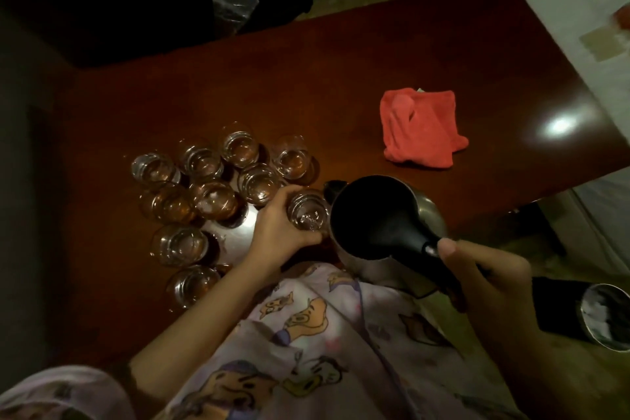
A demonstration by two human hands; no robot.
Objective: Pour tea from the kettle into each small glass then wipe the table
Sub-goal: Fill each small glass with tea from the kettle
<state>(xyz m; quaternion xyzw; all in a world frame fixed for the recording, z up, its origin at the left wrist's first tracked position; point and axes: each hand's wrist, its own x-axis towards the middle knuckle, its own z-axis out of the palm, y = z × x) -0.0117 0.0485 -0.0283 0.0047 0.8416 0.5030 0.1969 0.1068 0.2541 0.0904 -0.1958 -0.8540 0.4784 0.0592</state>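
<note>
Far left on the dark red table (341, 54): clustered small glasses (201, 160), packed close, some touching, several holding amber liquid, a few sitting on a shiny metal tray (235, 232). Two more glasses nearest the table's front edge, looked clear. Moving right: left hand (276, 228) wrapped around one glass (306, 211) just beside the cluster, fingers curled round its far side, thumb along the near side, glass tipped slightly toward the kettle. Right against that glass: the metal kettle (388, 225), lid off, dark inside, rim almost touching the held glass, contents too dark to make out. Behind it, farther back on the table, well apart from the glasses: a crumpled red cloth (422, 128), lying untouched. Further right: right hand (484, 269) gripped firmly round the kettle's black handle (439, 256), thumb on top, fingers closed underneath. Far right edge: a round metal lid (605, 315), off the table, low in view.
</note>
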